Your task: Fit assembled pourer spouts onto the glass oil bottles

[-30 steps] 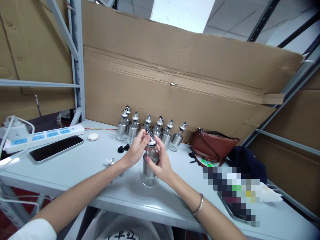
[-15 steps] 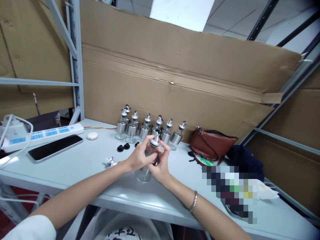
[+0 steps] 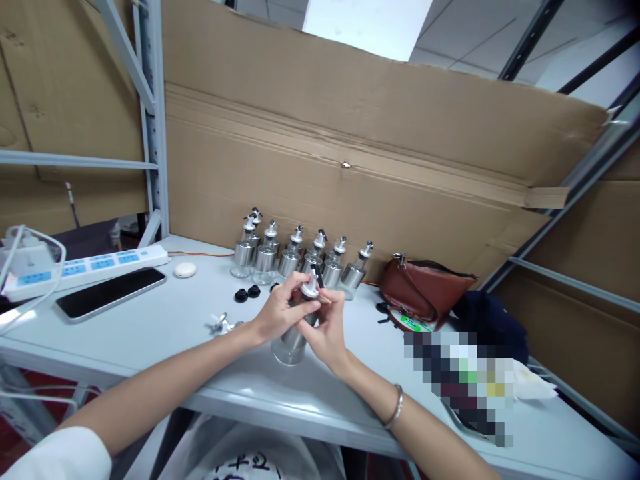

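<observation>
Near the table's front edge stands a glass oil bottle (image 3: 290, 350) with a metal sleeve and a silver pour spout (image 3: 311, 285) at its top. My left hand (image 3: 280, 311) grips the bottle's neck from the left, thumb across the front. From the right, my right hand (image 3: 327, 328) closes on the neck just under the spout, its fingertips by the spout's black lever. Both hands hide much of the bottle's upper half. Left of my left hand lie loose silver spout parts (image 3: 220, 325) and black stoppers (image 3: 241, 295).
Several similar oil bottles (image 3: 243, 257) stand in a group before the cardboard wall (image 3: 300, 153). A phone (image 3: 113, 293), a power strip (image 3: 90, 270) and a white round case (image 3: 185, 270) lie left. A brown bag (image 3: 420, 290) and dark cloth (image 3: 493, 327) are right.
My hands have shifted slightly on the bottle's neck, and the spout sits a little lower. The spout's black lever now shows beside my right fingertips. The bottle's base has hardly moved.
</observation>
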`<state>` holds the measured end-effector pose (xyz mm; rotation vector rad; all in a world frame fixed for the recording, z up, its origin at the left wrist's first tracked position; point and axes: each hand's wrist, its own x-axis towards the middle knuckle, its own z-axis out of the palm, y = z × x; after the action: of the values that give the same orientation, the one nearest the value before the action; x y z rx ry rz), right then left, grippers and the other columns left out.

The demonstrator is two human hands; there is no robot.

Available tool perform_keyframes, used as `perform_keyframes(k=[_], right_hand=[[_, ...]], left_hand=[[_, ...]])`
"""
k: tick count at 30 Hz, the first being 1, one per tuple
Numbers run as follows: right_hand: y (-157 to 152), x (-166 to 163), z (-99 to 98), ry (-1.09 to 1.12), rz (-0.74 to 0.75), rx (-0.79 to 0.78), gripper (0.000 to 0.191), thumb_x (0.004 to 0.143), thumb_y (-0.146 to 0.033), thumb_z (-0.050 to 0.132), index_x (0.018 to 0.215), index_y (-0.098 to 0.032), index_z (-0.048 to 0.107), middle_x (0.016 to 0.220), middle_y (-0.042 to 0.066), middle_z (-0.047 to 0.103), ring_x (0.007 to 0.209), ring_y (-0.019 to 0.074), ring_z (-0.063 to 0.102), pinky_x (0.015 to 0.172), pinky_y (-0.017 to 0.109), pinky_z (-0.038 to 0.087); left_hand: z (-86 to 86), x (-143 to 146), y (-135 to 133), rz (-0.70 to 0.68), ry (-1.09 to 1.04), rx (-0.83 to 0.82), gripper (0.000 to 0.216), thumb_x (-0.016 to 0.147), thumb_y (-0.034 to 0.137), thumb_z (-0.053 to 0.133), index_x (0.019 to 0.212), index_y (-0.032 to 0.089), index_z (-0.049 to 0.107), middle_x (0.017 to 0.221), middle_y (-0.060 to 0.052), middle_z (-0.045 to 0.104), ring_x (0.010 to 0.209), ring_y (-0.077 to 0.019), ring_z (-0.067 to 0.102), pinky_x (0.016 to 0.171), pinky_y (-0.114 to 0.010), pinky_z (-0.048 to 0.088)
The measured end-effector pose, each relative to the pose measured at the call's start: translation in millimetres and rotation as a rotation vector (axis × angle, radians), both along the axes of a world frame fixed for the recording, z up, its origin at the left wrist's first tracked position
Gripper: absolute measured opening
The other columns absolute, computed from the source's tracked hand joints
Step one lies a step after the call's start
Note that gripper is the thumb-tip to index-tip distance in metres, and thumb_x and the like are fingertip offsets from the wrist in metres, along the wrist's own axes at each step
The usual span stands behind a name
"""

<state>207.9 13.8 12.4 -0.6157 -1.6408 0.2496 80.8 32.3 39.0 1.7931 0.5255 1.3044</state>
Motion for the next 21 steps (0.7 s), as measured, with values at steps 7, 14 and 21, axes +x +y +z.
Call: perform_keyframes(k=[7, 14, 21], right_hand=[[-3.1, 14.6, 41.0, 0.241, 0.038, -0.099, 0.038, 0.083, -0.026, 0.062, 0.109, -0.029, 0.034, 0.098, 0.003, 0.065, 0.087, 0.0183, 0.067, 0.08, 0.037, 0.053], [53.1, 93.5, 71.5, 0.354, -0.361, -0.18, 0.056, 0.078, -0.032, 0.059, 0.125, -0.022, 0.03, 0.104, 0.007, 0.063, 0.1, 0.0214, 0.063, 0.098, 0.044, 0.042], [104.4, 123.8, 33.9, 0.205, -0.65, -0.284, 0.053, 0.075, -0.035, 0.053, 0.123, -0.016, 0.039, 0.122, 0.017, 0.057, 0.113, 0.0281, 0.053, 0.102, 0.047, 0.034]], left_hand=[[-4.8, -2.0, 3.9, 0.007, 0.124, 0.244, 0.062, 0.094, 0.042, 0.041, 0.148, 0.028, 0.013, 0.158, -0.011, 0.012, 0.137, -0.0276, 0.037, 0.112, -0.045, 0.03], [-24.4, 2.1, 4.7, 0.008, 0.873, 0.265, 0.064, 0.093, 0.045, 0.042, 0.146, 0.014, 0.025, 0.158, -0.015, 0.003, 0.146, -0.0295, 0.009, 0.117, -0.05, 0.016], [-23.5, 3.0, -6.0, -0.098, 1.141, 0.211, 0.069, 0.095, 0.052, 0.031, 0.148, 0.009, 0.02, 0.157, -0.016, 0.001, 0.146, -0.0283, -0.002, 0.117, -0.05, 0.01]])
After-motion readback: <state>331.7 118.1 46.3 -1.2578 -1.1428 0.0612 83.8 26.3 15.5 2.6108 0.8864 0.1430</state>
